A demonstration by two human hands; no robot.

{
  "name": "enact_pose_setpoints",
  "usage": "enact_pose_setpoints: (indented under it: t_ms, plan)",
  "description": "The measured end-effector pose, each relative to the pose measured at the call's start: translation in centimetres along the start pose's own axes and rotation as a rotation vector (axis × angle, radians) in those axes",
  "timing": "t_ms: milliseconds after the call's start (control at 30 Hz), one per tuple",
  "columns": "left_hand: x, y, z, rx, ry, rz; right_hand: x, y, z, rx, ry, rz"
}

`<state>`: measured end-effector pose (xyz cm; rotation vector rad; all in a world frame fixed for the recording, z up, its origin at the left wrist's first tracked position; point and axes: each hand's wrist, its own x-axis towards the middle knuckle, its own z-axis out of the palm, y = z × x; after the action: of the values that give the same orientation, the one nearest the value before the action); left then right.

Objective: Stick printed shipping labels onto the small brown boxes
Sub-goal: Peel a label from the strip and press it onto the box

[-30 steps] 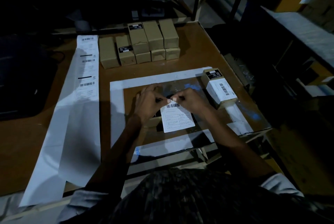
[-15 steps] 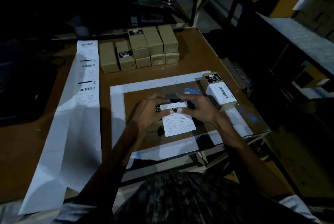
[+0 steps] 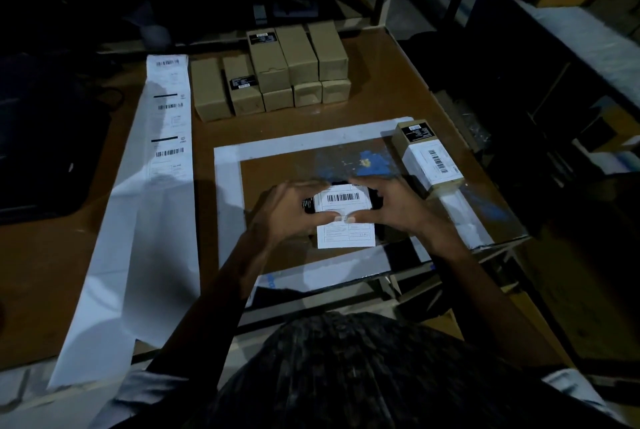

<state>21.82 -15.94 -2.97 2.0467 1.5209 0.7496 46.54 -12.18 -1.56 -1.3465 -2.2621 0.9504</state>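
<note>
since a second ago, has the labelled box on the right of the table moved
No. The labelled box sits at the same far right corner of the white tape frame; only the camera shifted.

Dark patterned top [image 3: 363,376] with pale short sleeves [image 3: 568,383], forearms bare

Hands: both raised in front of the torso, gripping one item between them.

Both forearms extend forward from the bottom of the view and converge toward the centre. The left hand [image 3: 284,212] grips the item from its left side: fingers curled over the far edge, thumb laid across the near face. The right hand [image 3: 398,207] mirrors it on the right side, fingers curled over the far edge and thumb reaching inward. The two thumb tips meet, touching or nearly so, at the middle of the near face. Both wrists are roughly level; sleeves show only at the lower corners.
</note>
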Motion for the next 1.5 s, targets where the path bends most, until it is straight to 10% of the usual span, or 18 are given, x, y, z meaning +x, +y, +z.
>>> enact_pose_setpoints:
  t_ms: [500,700,1133,1500]
  plan:
    - [0.0,-0.3,0.4,0.311,-0.073,0.124,-0.3,1.5,0.6,-0.015,-0.001,-0.011]
    - [2.9,-0.1,-1.8,0.061,-0.211,-0.018,0.9,0.5,-1.3,0.242,-0.090,0.118]
    - [2.6,1.6,-1.1,0.365,0.127,-0.053,1.3,-1.3,-0.3,0.315,0.158,0.161]
    - [2.9,1.2,-1.8,0.228,0.052,0.006,1.2,-2.6,1.1,0.210,0.203,0.177]
